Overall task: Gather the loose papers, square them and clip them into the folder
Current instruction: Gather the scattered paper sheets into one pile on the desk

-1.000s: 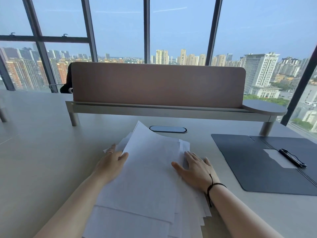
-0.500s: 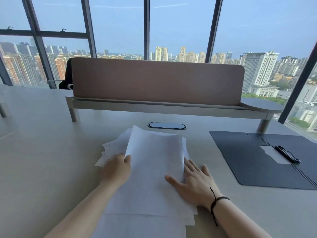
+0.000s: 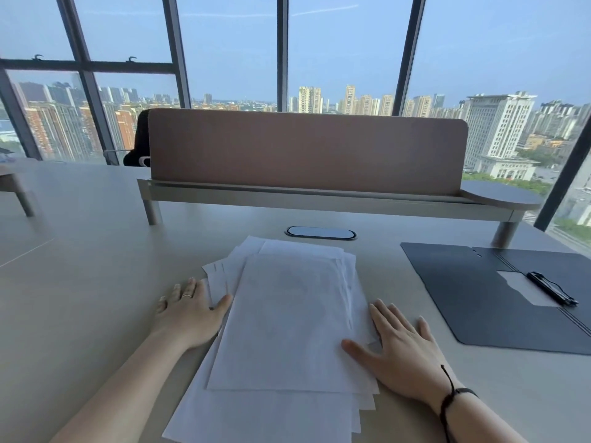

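1. Papers [image 3: 287,318] lie in a loose, uneven stack on the counter [image 3: 80,282], edges fanned out at the left and bottom.
2. I see the left hand [image 3: 188,314] flat at the stack's left edge, fingers [image 3: 179,290] straight, thumb on a sheet.
3. Right hand [image 3: 403,350] lies flat along the right edge, fingers released, thumb on the top sheet.
4. Folder [image 3: 479,298] lies open to the right, apart from the stack, black clip [image 3: 551,288] on it.

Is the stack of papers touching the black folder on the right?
Apart. The head view shows bare table between the papers and the folder.
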Demonstrator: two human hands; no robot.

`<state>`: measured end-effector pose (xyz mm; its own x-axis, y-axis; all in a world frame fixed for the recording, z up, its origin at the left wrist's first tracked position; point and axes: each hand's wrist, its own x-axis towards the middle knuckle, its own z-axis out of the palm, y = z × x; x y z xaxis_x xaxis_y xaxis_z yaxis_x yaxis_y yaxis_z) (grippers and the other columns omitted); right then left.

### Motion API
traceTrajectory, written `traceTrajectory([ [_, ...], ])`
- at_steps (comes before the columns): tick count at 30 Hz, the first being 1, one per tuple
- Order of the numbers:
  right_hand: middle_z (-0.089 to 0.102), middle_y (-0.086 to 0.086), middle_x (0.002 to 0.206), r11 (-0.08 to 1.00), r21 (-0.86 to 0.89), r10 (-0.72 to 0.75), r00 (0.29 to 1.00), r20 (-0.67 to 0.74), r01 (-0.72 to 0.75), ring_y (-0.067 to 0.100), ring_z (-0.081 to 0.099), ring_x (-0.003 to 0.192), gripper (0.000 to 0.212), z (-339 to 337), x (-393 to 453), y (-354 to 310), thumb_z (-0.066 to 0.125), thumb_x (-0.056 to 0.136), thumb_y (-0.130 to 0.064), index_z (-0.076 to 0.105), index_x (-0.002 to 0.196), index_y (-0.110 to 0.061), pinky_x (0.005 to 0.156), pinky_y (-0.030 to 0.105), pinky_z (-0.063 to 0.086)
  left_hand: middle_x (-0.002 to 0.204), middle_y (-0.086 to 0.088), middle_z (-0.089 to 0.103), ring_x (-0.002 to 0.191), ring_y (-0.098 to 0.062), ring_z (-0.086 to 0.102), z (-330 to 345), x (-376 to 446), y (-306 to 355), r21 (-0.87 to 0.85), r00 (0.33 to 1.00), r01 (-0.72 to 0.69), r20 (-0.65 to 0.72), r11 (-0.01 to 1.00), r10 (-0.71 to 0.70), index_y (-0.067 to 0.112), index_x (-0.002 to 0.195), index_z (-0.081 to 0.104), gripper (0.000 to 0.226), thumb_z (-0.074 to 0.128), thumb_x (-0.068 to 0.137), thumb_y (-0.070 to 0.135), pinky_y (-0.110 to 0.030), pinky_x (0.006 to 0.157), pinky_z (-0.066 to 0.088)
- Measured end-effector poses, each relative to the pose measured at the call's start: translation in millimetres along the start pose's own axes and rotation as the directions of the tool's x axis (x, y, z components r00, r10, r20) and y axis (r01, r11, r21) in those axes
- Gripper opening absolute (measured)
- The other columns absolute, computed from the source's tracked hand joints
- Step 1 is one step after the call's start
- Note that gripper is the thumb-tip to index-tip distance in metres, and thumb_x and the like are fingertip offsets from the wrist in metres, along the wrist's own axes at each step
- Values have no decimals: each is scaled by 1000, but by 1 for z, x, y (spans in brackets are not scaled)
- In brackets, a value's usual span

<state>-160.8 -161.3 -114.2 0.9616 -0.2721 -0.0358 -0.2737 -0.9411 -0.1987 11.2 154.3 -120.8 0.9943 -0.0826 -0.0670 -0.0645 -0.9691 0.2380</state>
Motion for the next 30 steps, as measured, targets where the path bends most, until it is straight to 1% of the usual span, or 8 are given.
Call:
traceTrajectory([
  [10,3,-12,171,999,23,47,999,3,-47,6,-2,156,114,-1,7,-4,12,73,-95,7,162,-24,126,45,-1,168,2,4,154,-20,-2,5,-46,27,-4,995,-99,3,995,99,15,158,12,97,9,85,78,-43,124,6],
  [13,2,-12,171,1000,27,11,1000,15,-11,4,-3,156,125,-3,-4,-2,3,61,-97,7,162,-24,127,39,-2,166,7,18,154,-15,9,1,-75,34,-22,981,-194,-9,981,194,20,154,31,92,13,86,79,-39,123,10],
  [15,2,-12,171,1000,7,-6,1000,18,6,4,-3,156,125,-3,-9,0,4,61,-97,6,162,-24,127,36,-2,150,10,49,144,-12,36,-4,-84,34,-62,975,-216,-73,974,212,27,132,59,90,10,81,83,-40,122,18],
  [17,1,-11,171,1000,-10,-10,1000,12,10,4,-3,156,118,-3,-10,1,12,70,-96,5,162,-24,127,36,-1,121,9,64,129,-17,51,-8,-76,31,-111,974,-201,-129,973,186,29,101,64,88,5,73,88,-44,117,26],
  [19,0,-12,171,1000,-19,-7,1000,10,7,5,-4,156,114,-3,-10,0,17,73,-95,5,162,-26,127,37,-1,148,8,49,145,-18,32,-5,-57,24,-92,985,-167,-64,982,162,31,131,55,93,7,75,87,-45,120,18],
  [21,0,-14,170,1000,-25,-6,1000,17,7,5,-4,156,113,-3,-9,-1,18,71,-96,6,162,-30,127,40,-1,165,15,19,154,-15,7,0,-42,21,-26,983,-183,-6,983,183,31,155,27,104,2,72,89,-46,123,5],
  [27,6,-18,169,999,35,-39,999,15,38,7,-1,156,117,-5,-2,-8,21,67,-100,13,161,-31,126,45,-3,161,13,29,154,-15,-1,1,-33,44,-83,969,-243,10,966,245,45,150,31,83,12,80,84,-47,122,-2],
  [30,34,-9,163,983,185,0,1000,-3,1,13,25,152,110,-11,-1,-11,33,70,-95,32,155,-26,122,36,14,163,9,27,154,-15,1,6,-34,48,-110,970,-243,2,964,245,39,154,23,92,18,75,87,-43,123,-4],
])
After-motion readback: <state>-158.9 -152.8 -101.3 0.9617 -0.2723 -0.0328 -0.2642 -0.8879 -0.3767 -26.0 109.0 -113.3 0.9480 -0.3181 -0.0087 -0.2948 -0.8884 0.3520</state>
